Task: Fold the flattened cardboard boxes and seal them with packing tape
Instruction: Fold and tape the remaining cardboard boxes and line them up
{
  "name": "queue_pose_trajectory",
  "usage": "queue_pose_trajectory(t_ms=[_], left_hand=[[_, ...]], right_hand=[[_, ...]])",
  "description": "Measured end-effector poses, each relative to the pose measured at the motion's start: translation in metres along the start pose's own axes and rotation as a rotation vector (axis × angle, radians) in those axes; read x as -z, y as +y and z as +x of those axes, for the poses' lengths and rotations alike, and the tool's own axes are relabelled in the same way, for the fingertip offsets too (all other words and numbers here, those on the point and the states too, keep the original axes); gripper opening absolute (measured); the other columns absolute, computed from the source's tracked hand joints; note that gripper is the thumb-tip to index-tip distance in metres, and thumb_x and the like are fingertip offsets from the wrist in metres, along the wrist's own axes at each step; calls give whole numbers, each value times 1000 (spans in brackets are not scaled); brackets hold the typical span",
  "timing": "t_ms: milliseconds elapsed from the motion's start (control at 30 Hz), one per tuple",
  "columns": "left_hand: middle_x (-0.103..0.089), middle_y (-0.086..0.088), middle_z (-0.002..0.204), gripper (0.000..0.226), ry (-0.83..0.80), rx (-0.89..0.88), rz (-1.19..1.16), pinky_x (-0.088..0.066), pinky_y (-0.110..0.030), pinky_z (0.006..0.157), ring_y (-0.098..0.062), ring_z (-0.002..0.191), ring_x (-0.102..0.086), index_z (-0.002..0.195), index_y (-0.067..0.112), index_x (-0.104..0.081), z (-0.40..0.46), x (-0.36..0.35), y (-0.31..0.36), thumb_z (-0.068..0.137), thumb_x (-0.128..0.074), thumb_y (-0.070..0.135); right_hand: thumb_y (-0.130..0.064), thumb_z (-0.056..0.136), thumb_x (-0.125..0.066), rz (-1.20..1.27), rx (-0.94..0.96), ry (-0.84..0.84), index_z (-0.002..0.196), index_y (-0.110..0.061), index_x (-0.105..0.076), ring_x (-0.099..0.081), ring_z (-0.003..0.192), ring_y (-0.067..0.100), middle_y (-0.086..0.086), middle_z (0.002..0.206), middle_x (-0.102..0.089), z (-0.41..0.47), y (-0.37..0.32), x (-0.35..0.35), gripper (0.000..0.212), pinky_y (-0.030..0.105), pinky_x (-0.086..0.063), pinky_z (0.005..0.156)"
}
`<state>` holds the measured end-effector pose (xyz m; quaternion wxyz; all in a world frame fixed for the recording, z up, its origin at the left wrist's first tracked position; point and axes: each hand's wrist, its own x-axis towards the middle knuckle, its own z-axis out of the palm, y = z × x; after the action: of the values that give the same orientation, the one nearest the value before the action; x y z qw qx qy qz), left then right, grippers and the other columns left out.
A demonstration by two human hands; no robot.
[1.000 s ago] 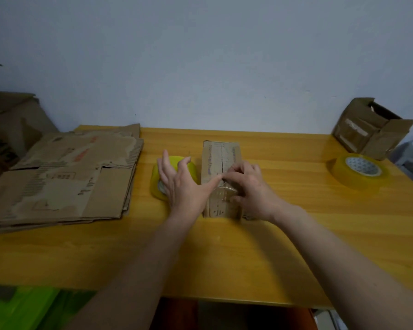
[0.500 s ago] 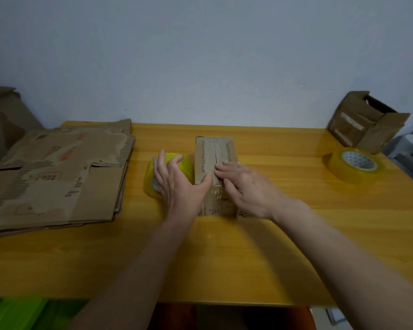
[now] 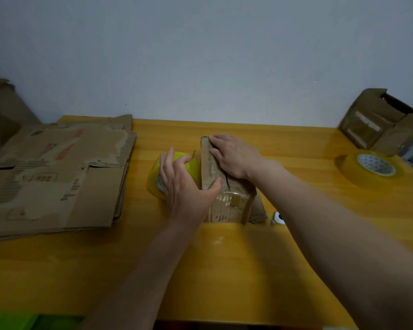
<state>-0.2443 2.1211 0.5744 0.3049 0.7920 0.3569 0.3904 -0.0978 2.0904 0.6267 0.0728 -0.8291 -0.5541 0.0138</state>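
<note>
The small folded brown cardboard box (image 3: 227,186) stands at the centre of the frame on the yellow wooden table (image 3: 224,270), its long axis running away from the viewer. Clear packing tape covers the near part of its top face and its front end.

The right hand (image 3: 234,156) lies flat on the far half of the box top, fingers straight and close together, pointing toward the upper left of the frame and pressing down along the centre seam.

The left hand (image 3: 184,184) sits just left of the box. Its fingers are spread and extended over the yellow roll of packing tape (image 3: 174,175), which lies against the left side of the box; the thumb presses on the box's top left edge. The roll is largely covered by this hand, and whether the fingers grip it cannot be determined.

A stack of flattened brown cardboard boxes (image 3: 57,175) occupies the left of the frame on the table. A second, clear-yellow tape roll with a white core (image 3: 372,167) lies flat at the right edge. Behind it, at the upper right, an opened brown cardboard box (image 3: 379,120) rests tilted, flaps loose. A small white object (image 3: 279,218) lies on the table just right of the folded box's near corner
</note>
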Motion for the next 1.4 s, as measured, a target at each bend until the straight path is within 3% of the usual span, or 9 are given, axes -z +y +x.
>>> queue_pose_trajectory(t_ms=[167,367,533,633,800,1000,1100,1233,1400], left_hand=[[-24,-5,154,78,9,-25,-6,-24,-55,114,-23,146,-12,127,13,-45,-1,1,-2,64,-66,54],[-24,-2,154,78,14,-30,-28,-25,-54,114,-20,146,-10,124,16,-44,-3,1,-7,60,-59,57],[-24,-3,153,79,14,-25,-15,-25,-53,114,-21,146,-11,126,16,-44,-3,1,-9,60,-57,59],[-25,-3,153,83,17,-6,-35,-22,-46,116,-20,146,-10,129,17,-42,-5,2,-9,60,-56,61],[-26,-9,155,87,2,0,-24,-21,-44,116,-23,147,-9,136,12,-40,-8,4,-7,66,-54,63],[-30,-6,154,54,7,-5,-103,-23,-50,116,-20,147,-12,131,11,-47,-11,6,-8,88,-59,42],[-48,-6,139,31,177,78,-231,-33,-44,111,-22,136,-35,120,9,-55,-9,19,-9,93,-60,23],[-56,-5,115,24,383,137,-244,-44,-29,96,-22,111,-53,114,5,-55,-5,43,-17,92,-62,13],[-59,9,85,22,385,-14,-186,-45,-15,68,2,78,-58,89,15,-54,-17,74,-18,83,-70,1]], right_hand=[[-29,103,-31,133,-45,35,125,-10,-56,-49,115,29,13,126,-54,25,2,4,37,36,-38,92],[-39,103,-25,24,-106,38,85,-17,-51,-57,99,32,16,111,-63,40,9,-4,39,32,-34,71],[-48,102,-15,-75,-148,-15,113,-10,-59,-54,114,33,16,122,-61,40,0,-5,59,39,-37,91],[-51,100,-12,-113,-109,-38,147,-12,-28,-23,143,26,11,154,-30,19,0,-10,62,47,-11,118],[-52,99,-15,-65,14,-94,153,-15,0,10,147,14,2,161,7,-53,3,-7,67,35,6,120],[-73,81,-6,-45,161,-17,153,-24,-8,5,147,10,-6,160,-2,-106,-4,-14,87,30,8,118],[-55,92,-33,43,151,106,150,-30,-22,-6,147,14,-10,157,-18,-105,-5,-22,64,34,2,119],[-34,82,-71,90,103,194,147,-32,-31,-15,146,17,-12,154,-28,-102,-9,-32,77,33,-11,117],[-42,81,-70,133,45,136,149,-33,-25,-6,147,14,-13,157,-21,-96,-9,-26,81,42,-4,120]])
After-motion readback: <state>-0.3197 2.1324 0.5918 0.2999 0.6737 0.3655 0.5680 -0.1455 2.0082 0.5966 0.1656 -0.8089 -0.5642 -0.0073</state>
